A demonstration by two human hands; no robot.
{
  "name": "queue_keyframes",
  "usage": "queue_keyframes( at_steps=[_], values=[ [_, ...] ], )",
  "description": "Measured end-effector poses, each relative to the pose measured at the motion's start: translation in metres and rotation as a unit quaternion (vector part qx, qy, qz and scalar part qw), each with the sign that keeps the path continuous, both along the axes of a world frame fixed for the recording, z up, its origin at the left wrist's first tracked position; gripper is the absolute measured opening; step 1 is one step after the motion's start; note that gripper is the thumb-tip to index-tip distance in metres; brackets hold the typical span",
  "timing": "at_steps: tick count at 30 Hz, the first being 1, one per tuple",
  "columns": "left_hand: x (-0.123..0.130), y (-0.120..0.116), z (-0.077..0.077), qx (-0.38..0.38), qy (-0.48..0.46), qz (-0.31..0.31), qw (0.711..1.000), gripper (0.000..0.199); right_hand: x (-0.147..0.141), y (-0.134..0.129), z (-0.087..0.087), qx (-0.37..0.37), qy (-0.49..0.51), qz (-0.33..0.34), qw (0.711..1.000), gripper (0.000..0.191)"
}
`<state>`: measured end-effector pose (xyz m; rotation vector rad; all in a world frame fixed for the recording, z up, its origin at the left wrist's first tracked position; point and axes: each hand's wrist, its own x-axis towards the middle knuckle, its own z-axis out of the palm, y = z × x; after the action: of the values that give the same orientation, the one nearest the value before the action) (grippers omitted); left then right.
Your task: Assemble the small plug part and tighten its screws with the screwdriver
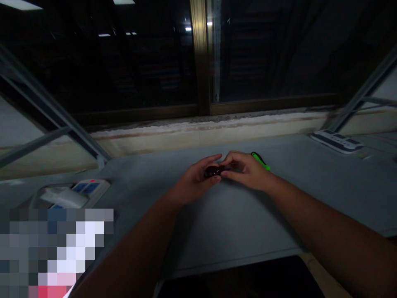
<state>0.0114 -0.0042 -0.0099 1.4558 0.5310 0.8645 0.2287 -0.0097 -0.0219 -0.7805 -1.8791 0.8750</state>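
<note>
A small, dark, glossy, rounded object (212, 171) is held just above the table, its exact kind not clear in the dim light. My left hand (198, 178) wraps round its left side, thumb in front and fingers behind. At its right end, the thumb and fingers of my right hand (245, 169) pinch it, hiding that part. Just behind my right hand lies a bright green and black thing (260, 160) shaped like a tool handle, partly covered by the hand.
On the grey table (229, 227), a power strip (96, 188) with a white plug (65, 197) stands at left. Another power strip (336, 141) lies at far right. Metal frame legs (77, 136) rise at both sides, before a dark window (139, 62). The lower left corner is pixelated.
</note>
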Motion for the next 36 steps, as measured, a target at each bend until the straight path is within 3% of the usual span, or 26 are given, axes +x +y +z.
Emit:
queue_keyframes(
  at_steps=[9, 14, 20, 27, 36],
  values=[
    [-0.002, -0.013, 0.014, 0.012, -0.007, 0.012, 1.000, 0.056, -0.001, -0.011, 0.019, 0.151, -0.044, -0.031, 0.987, 0.010],
    [0.000, -0.011, 0.012, -0.009, -0.041, 0.017, 0.999, 0.046, -0.006, -0.015, 0.022, 0.223, 0.013, -0.068, 0.972, 0.023],
    [-0.001, -0.010, 0.012, -0.036, -0.070, 0.029, 0.996, 0.052, -0.009, -0.020, 0.026, 0.244, 0.042, -0.062, 0.967, 0.025],
    [0.001, -0.009, 0.013, -0.054, -0.088, 0.043, 0.994, 0.032, -0.009, -0.022, 0.027, 0.256, 0.024, -0.066, 0.964, 0.018],
    [-0.002, -0.005, 0.007, -0.090, -0.115, -0.028, 0.989, 0.024, -0.009, -0.020, 0.025, 0.278, 0.026, -0.049, 0.959, 0.009]
  ],
)
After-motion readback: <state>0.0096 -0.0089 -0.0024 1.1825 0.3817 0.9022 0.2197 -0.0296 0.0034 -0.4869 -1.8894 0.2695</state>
